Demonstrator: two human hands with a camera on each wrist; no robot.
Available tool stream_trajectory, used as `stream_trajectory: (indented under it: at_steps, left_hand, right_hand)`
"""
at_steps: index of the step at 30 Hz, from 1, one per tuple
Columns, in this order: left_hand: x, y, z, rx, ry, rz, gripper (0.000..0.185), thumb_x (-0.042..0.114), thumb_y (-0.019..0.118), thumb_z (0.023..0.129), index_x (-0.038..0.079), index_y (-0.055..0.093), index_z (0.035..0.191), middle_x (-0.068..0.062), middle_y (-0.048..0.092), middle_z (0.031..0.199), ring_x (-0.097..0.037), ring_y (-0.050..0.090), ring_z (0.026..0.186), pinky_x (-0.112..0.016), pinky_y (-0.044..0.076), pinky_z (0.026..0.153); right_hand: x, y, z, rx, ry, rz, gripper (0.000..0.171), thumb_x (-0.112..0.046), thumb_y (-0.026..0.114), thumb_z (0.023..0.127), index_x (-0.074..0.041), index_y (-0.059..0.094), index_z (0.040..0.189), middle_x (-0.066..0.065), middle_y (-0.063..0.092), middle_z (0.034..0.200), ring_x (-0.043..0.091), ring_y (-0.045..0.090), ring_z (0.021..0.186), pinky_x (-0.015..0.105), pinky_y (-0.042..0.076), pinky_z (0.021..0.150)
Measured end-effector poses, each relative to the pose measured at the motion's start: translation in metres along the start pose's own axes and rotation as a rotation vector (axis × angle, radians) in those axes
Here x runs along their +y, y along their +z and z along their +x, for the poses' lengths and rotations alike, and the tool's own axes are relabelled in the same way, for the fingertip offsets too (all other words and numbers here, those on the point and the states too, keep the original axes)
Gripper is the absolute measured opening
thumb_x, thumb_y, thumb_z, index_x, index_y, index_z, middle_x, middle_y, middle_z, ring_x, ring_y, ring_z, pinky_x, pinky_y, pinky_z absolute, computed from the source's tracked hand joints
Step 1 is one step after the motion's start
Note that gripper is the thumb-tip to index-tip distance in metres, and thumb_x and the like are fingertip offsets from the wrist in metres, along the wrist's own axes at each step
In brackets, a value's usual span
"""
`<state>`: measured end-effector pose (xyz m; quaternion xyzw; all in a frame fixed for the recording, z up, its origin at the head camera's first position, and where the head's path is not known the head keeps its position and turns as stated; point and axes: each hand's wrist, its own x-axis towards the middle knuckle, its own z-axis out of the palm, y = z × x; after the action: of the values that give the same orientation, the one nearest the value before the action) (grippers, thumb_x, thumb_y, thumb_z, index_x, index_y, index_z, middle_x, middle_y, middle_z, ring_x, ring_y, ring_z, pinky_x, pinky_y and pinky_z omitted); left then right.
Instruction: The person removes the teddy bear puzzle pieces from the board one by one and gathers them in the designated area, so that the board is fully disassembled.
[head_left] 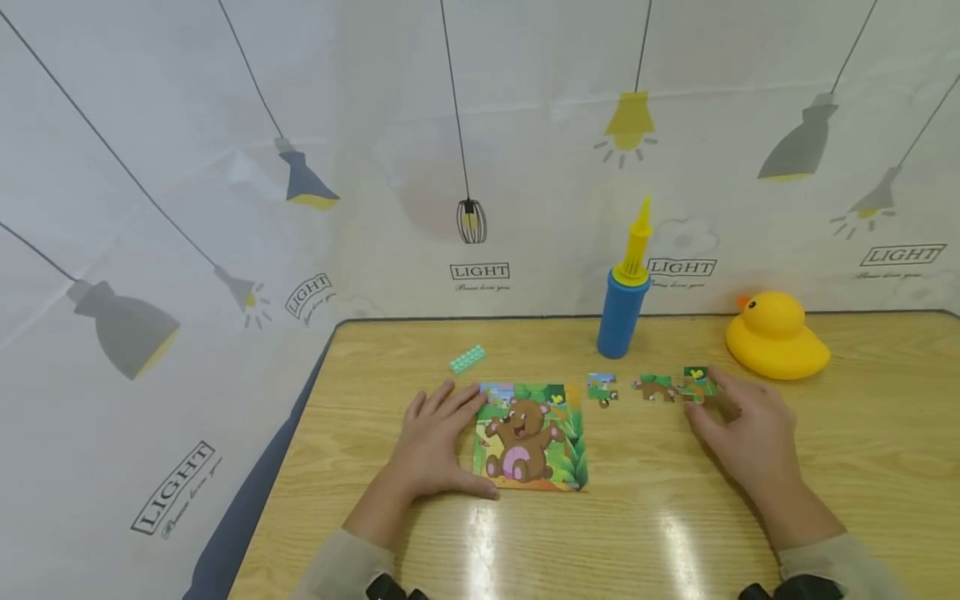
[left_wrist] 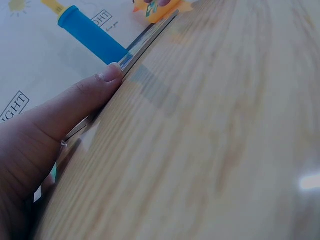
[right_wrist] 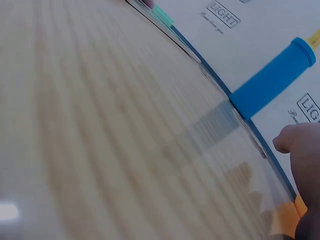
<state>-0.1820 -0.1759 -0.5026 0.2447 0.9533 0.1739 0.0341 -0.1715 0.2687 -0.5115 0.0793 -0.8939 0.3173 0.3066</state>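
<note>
On the wooden table (head_left: 675, 517), a bear jigsaw puzzle (head_left: 531, 435) lies flat near the front centre, largely assembled, with its upper right corner appearing unfilled. The person's left hand (head_left: 435, 442) rests flat beside the puzzle's left edge, fingers straight and spread, thumb along the lower edge; it steadies the board and grips nothing. The right hand (head_left: 738, 437) lies well apart from the left, to the right of the puzzle, its fingertips touching the rightmost loose puzzle piece (head_left: 696, 385); whether the fingers pinch that piece or merely rest on it cannot be told from these views. Two further loose pieces lie in a row between this piece and the puzzle: a middle piece (head_left: 656, 388) and a small piece (head_left: 602, 388) just beside the puzzle's corner. Judged from this layout, the step in hand is picking up a loose piece for fitting. The next move would call for a secure pinch on the piece, a lift clear of its neighbour, and correct turning to match the gap. A blue and yellow hand pump (head_left: 625, 292), a yellow rubber duck (head_left: 776, 336) and a green toy brick (head_left: 467, 358) stand behind.
</note>
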Motion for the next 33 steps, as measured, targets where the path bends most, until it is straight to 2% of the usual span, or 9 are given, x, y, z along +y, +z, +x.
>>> stream_trajectory:
  at_steps: [9, 16, 21, 27, 33]
  left_hand:
    - [-0.002, 0.003, -0.001, -0.004, -0.004, -0.001, 0.143, 0.092, 0.081, 0.055, 0.023, 0.033, 0.17, 0.007, 0.025, 0.176, -0.032, 0.011, 0.163, -0.064, 0.001, 0.127]
    - [-0.001, 0.005, 0.0, 0.0, 0.002, 0.005, 0.143, 0.093, 0.08, 0.055, 0.024, 0.032, 0.17, 0.007, 0.025, 0.176, -0.032, 0.012, 0.163, -0.065, 0.002, 0.127]
    - [0.0, 0.003, 0.0, 0.005, 0.007, 0.006, 0.142, 0.093, 0.079, 0.055, 0.024, 0.033, 0.17, 0.006, 0.026, 0.176, -0.032, 0.012, 0.163, -0.065, 0.002, 0.127]
    - [0.0, 0.001, 0.0, 0.006, 0.002, 0.005, 0.142, 0.093, 0.08, 0.055, 0.023, 0.033, 0.17, 0.006, 0.026, 0.176, -0.032, 0.011, 0.163, -0.065, 0.001, 0.127]
    - [-0.001, 0.001, 0.001, 0.002, 0.001, 0.01, 0.142, 0.094, 0.078, 0.055, 0.025, 0.032, 0.17, 0.007, 0.025, 0.176, -0.032, 0.01, 0.163, -0.064, 0.001, 0.127]
  right_hand:
    - [0.007, -0.008, -0.001, -0.057, 0.134, -0.065, 0.054, -0.006, 0.085, 0.076, 0.006, 0.072, 0.127, 0.032, 0.072, 0.117, 0.058, 0.053, 0.112, 0.073, 0.033, 0.083]
    - [0.012, -0.011, -0.001, -0.141, 0.236, -0.066, 0.053, -0.006, 0.08, 0.083, 0.007, 0.068, 0.134, 0.034, 0.069, 0.126, 0.061, 0.05, 0.115, 0.079, 0.032, 0.088]
    - [0.011, -0.013, 0.001, -0.192, 0.29, -0.058, 0.052, -0.014, 0.076, 0.09, 0.006, 0.066, 0.137, 0.033, 0.065, 0.135, 0.063, 0.048, 0.122, 0.083, 0.029, 0.096]
    - [0.008, -0.011, 0.003, -0.183, 0.282, -0.085, 0.045, -0.018, 0.074, 0.096, 0.005, 0.07, 0.134, 0.032, 0.068, 0.131, 0.06, 0.052, 0.121, 0.08, 0.034, 0.095]
    - [0.006, -0.011, 0.005, -0.176, 0.271, -0.115, 0.042, -0.017, 0.074, 0.096, 0.005, 0.071, 0.131, 0.032, 0.069, 0.129, 0.06, 0.053, 0.118, 0.078, 0.036, 0.093]
